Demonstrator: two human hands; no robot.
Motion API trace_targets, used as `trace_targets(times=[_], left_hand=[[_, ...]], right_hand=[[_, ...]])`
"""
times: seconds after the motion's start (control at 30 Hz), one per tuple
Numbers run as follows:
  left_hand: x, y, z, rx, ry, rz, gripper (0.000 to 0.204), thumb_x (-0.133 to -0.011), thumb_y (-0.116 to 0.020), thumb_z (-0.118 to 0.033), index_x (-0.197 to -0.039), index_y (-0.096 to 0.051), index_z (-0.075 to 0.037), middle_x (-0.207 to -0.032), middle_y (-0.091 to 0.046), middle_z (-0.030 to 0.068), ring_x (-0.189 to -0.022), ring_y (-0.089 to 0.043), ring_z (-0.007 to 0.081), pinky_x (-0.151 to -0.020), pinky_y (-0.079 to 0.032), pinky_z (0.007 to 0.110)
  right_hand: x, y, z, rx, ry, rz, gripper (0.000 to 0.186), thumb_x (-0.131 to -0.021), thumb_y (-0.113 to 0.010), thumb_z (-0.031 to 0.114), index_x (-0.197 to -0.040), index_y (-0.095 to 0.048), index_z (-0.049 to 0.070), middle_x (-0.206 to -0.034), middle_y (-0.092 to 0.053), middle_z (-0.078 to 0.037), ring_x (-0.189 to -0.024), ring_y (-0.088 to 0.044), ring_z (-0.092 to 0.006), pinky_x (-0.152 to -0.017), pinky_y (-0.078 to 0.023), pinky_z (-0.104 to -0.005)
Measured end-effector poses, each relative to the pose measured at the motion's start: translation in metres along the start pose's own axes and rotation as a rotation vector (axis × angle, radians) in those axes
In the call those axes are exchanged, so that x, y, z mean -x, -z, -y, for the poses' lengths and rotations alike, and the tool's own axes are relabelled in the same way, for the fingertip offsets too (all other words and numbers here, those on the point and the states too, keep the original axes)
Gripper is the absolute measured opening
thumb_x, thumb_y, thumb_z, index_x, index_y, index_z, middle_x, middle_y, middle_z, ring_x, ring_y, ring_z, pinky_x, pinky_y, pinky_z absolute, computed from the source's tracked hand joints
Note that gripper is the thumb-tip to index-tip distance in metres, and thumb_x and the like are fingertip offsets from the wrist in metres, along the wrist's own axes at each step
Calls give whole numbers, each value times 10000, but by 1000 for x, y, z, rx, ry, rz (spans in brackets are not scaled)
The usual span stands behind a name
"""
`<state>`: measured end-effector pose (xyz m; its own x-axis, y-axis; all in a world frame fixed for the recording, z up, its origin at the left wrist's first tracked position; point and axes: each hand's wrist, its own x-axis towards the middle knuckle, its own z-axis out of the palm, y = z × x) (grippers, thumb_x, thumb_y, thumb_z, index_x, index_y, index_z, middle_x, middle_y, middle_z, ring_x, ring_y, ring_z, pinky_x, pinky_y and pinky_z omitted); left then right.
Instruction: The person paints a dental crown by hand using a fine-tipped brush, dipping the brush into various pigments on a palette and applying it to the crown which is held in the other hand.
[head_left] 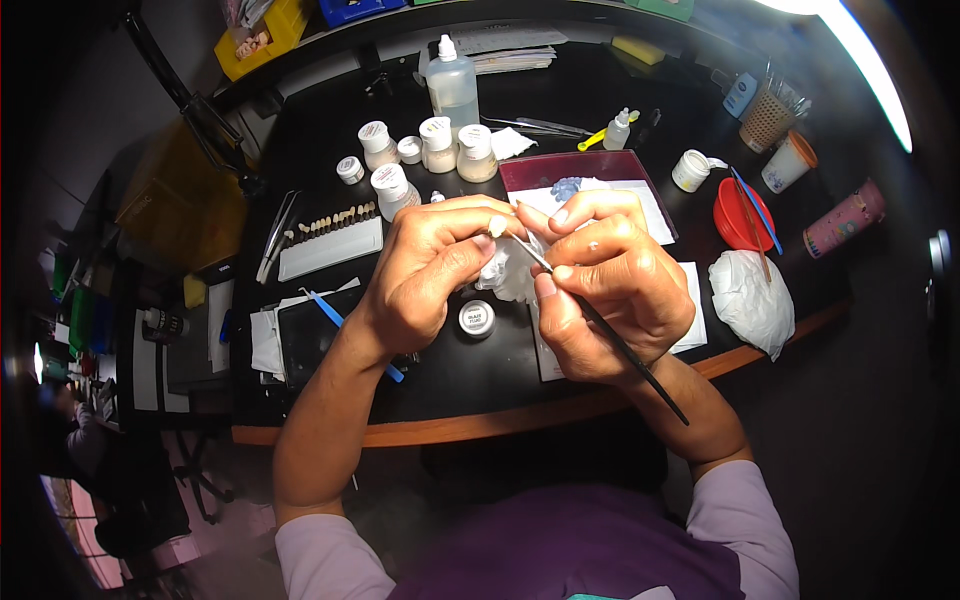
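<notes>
My left hand [428, 262] pinches a small, cream, tooth-shaped dental crown [496, 227] between thumb and fingertips. A thin dark-handled brush [625, 348] is held like a pen in my right hand [625, 280]; its tip points at the crown, but whether they touch I cannot tell. Both hands meet in the air above the table. Crumpled white tissue [512, 275] shows behind the fingers, partly hidden. Just below my hands stands a small round jar [477, 319] with a pale lid. A maroon-edged tray [522, 174] with white sheets lies behind my right hand.
Several powder jars [438, 145] and a clear bottle [453, 90] stand behind my left hand. A tooth shade guide [332, 248] and tweezers [277, 237] lie left. Right are a red bowl [738, 222], a plastic bag [752, 300], a cup [790, 162] and a pink cylinder [845, 218].
</notes>
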<state>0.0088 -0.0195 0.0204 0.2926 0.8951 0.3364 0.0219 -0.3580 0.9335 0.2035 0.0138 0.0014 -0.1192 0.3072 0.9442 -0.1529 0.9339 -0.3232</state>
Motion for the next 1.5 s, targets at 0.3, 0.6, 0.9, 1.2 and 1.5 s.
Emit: trace_targets(times=[0.3,0.6,0.9,1.2,1.5], left_hand=[[-1,-1,-3,2,-1,-4,309,-930,-493,-53,-1079,-676,146,-1152,-708,164,-683,-527,56,-589,-395,234],[-2,-1,1,-41,-50,-6,310,-905,-509,-60,-1067,-686,136,-1130,-718,191,-733,-607,126,-643,-463,268],[-6,4,12,-393,-312,-55,286,-847,-570,-66,-1040,-720,82,-1066,-733,217,-890,-730,297,-774,-558,360],[-5,2,14,-562,-350,-105,302,-828,-574,-90,-1037,-724,67,-1054,-732,228,-887,-735,345,-796,-575,380],[-5,3,13,-559,-369,-114,275,-825,-584,-97,-1011,-731,41,-1033,-735,216,-825,-731,336,-751,-577,379]], right_hand=[[-2,0,1,0,19,28,232,-669,-749,-109,-821,-640,27,-794,-682,-79,-852,-667,-285,-814,-548,-393],[-4,2,4,1,12,44,220,-662,-744,-103,-805,-637,27,-783,-679,-75,-836,-661,-284,-807,-543,-391],[-5,9,11,-124,-68,106,205,-605,-692,-73,-770,-642,39,-749,-666,-65,-924,-635,-287,-1031,-513,-564],[-1,4,12,51,8,158,231,-567,-752,-34,-764,-717,83,-746,-697,-9,-987,-629,-261,-1133,-394,-650],[-1,4,11,80,79,217,210,-581,-757,-30,-754,-702,77,-744,-691,-10,-997,-631,-259,-1144,-371,-665]])
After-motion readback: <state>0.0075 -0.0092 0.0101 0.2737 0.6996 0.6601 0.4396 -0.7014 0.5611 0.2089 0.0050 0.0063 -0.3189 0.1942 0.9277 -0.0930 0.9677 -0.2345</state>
